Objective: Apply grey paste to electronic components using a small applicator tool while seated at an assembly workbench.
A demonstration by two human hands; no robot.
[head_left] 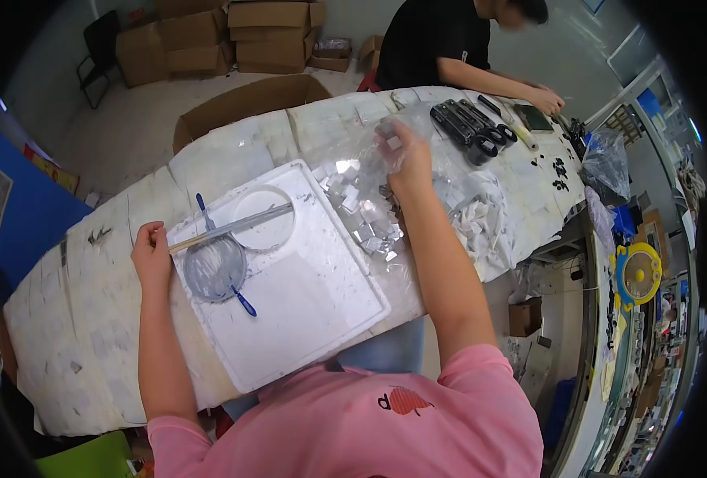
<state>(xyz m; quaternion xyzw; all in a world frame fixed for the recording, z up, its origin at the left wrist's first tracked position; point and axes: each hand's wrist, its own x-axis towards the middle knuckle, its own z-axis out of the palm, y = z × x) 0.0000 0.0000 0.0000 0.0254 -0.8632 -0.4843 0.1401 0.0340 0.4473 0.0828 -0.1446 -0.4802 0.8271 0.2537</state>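
Note:
My left hand [153,248] is closed round the near end of a long thin stick [230,227], tan by the fingers and grey further along. The stick lies across a round grey dish [216,275] and a shallow round white dish [270,235], both on a white foam tray [306,319]. A blue-handled tool [246,303] slants over the grey dish. Beyond the tray, my right hand [408,163] is closed, with a small shiny square piece [393,142] at its fingertips. Under and beside it, many similar silvery pieces [365,215] lie on clear plastic.
Crumpled white sheets [481,223] lie right of my right forearm. Black cylindrical parts [465,127] and small black bits [560,171] sit at the far right of the covered table [91,319]. A co-worker [441,48] works across it. An open cardboard box [242,107] stands behind.

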